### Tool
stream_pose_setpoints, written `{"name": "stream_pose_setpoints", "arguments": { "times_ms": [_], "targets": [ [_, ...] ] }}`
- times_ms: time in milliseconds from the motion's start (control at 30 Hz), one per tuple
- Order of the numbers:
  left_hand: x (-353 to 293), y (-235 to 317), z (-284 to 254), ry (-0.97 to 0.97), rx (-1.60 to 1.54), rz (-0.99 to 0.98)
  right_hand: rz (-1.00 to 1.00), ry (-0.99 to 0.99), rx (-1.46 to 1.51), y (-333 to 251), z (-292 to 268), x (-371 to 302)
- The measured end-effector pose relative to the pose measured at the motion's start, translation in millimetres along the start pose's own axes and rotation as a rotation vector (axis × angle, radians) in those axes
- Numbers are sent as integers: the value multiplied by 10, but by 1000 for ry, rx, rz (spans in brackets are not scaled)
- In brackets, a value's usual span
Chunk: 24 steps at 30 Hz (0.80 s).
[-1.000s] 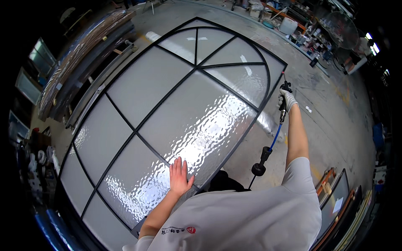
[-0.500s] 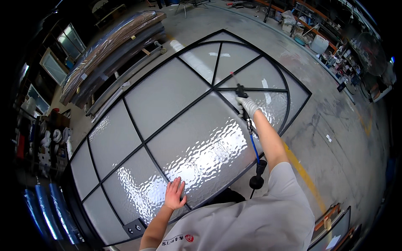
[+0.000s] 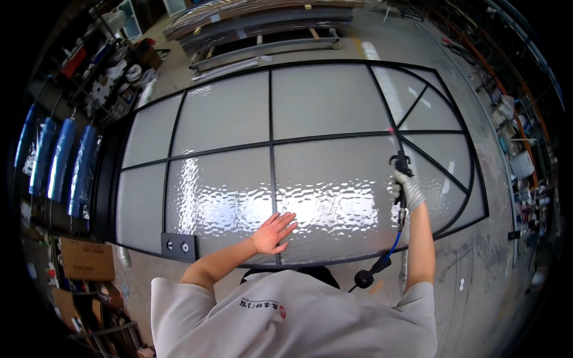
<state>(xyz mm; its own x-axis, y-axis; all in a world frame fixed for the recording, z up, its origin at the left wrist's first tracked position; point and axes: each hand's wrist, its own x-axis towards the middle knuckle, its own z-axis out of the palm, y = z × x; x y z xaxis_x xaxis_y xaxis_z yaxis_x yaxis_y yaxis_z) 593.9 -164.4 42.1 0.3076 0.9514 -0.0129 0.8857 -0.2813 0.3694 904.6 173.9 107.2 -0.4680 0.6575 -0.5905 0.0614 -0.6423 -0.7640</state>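
Note:
A large black-framed glass door panel (image 3: 325,98) with rippled panes lies flat before me, its arched, fan-like bars at the right end. My right hand (image 3: 412,190), in a pale glove, is closed round a black air blow gun (image 3: 401,162). The gun's thin nozzle has a red tip, seen just left of where the fan bars meet. From its grip a blue air hose (image 3: 395,243) runs down past the near edge. My bare left hand (image 3: 275,232) is stretched out with fingers apart over a crossbar near that edge. A black lock plate (image 3: 179,246) sits at the panel's near left.
Behind the panel stands a stack of wrapped long boards (image 3: 262,27) on a rack. Rolls of blue film (image 3: 61,158) hang at the left, above a cardboard box (image 3: 87,259). Cluttered shelves line the right side. A black cylindrical piece (image 3: 363,278) hangs along the hose.
My view has turned, so the panel now lies nearly straight across. The nozzle tip has moved from over the fan section back to the bars' meeting point. My left hand stays near the same crossbar.

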Motion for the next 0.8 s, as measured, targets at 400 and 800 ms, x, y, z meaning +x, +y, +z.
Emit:
{"name": "stream_pose_setpoints", "arguments": {
  "times_ms": [400,800],
  "targets": [
    [-1330,-1403,-327,403,69,-558,182,-189,-142,1002,2879,-47],
    [-1815,-2203,-471,541,-65,-443,779,-373,-497,2097,2206,-2374]
  ]
}}
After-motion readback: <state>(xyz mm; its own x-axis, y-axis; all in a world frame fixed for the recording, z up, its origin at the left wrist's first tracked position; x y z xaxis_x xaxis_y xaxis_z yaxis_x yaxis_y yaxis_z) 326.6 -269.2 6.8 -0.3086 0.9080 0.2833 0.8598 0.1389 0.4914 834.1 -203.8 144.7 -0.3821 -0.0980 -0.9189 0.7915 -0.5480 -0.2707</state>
